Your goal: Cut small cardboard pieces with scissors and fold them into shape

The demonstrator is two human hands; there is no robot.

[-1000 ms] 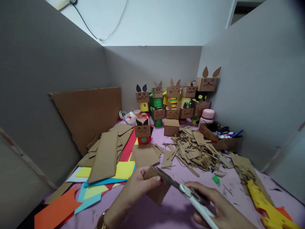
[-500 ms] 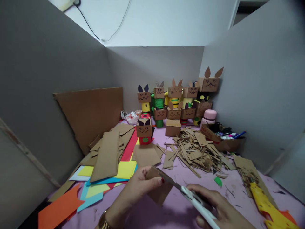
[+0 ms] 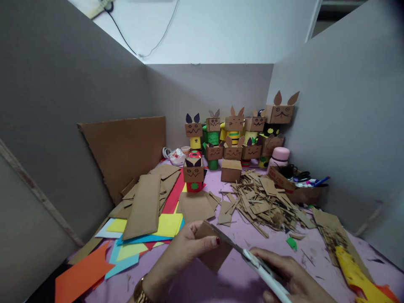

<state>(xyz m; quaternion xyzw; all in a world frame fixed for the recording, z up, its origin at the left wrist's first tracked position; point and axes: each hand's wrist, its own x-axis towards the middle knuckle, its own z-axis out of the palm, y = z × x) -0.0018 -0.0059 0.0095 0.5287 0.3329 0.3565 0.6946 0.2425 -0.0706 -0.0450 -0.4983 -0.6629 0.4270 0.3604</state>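
My left hand pinches a small brown cardboard piece low in the middle of the view, thumb on its face. My right hand grips white-handled scissors, whose dark blades reach up-left along the top edge of that piece. Both hands hover above a purple table. A little box figure with dark ears and a red body stands behind them.
Cardboard strips and coloured paper sheets lie at the left, with an orange sheet nearest. A heap of cardboard offcuts sits right of centre. Several box figures line the back wall. A pen box and a yellow tool lie at right.
The view has drifted slightly, so everything sits a little further right and lower. Both hands keep their hold on the cardboard piece and the scissors.
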